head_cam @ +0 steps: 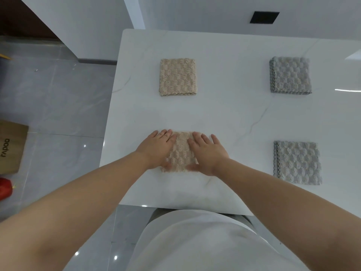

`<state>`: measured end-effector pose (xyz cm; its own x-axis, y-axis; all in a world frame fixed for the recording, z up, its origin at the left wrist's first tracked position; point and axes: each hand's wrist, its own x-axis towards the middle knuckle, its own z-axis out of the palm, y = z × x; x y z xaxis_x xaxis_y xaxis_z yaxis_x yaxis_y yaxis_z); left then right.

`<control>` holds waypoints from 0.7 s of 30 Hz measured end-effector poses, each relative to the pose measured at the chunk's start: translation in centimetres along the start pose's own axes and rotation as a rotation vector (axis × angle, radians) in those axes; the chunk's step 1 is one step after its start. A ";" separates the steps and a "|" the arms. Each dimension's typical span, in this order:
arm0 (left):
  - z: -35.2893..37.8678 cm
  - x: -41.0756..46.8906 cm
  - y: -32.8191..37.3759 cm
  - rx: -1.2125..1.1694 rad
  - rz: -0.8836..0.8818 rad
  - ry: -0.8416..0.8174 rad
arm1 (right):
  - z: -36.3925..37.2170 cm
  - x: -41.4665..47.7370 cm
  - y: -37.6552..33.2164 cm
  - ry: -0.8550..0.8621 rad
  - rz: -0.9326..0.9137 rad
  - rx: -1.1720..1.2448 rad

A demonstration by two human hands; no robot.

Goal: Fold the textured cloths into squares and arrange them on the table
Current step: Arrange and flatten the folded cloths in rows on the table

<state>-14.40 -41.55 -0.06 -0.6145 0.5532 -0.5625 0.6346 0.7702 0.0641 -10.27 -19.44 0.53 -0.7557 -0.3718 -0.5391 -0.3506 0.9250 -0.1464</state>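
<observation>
White garment (195, 247) at bottom of view, person's torso, close against near edge of table (224, 118). Both bare forearms reach forward over that edge.

Left hand (156, 147): flat, palm down, fingers straight and together, lying on left side of near beige cloth (180, 151); fingertips reach past its far-left corner onto the table. Nothing gripped.

Right hand (207, 153): flat, palm down, fingers straight and slightly spread, lying on right side of same cloth; outer fingers lie over its right edge. Nothing gripped.

Near beige cloth: folded to a square, flat on the table's near-left part, a strip of bobbled texture showing between the two hands.

Far beige cloth (177, 77): folded square, far-left, well apart from the near one, in line with it.

Far grey cloth (290, 75): folded square, far-right, layered edges showing on left and near sides.

Near grey cloth (298, 163): folded square, near-right, in line with the far grey one.

Table: white, marbled, glossy.

Off table, left: grey tiled floor (58, 104), cardboard box (11, 147) with printed lettering, red object (4, 187) at frame edge, kind unclear.
</observation>
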 end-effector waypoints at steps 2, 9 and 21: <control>-1.5 0.6 -0.9 -0.136 -0.015 0.071 | -1.2 0.4 0.3 0.083 0.028 0.072; -5.6 4.5 -5.1 -0.273 -0.276 0.316 | -5.4 4.4 3.1 0.200 0.204 0.217; -11.0 15.0 -9.9 -0.791 -0.918 0.248 | -11.2 13.8 8.7 0.216 0.506 0.669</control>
<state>-35.05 -37.39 -0.03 -0.8093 -0.3144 -0.4961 -0.4828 0.8372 0.2570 -30.00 -17.41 1.12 -0.8452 0.1531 -0.5120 0.4044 0.8096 -0.4255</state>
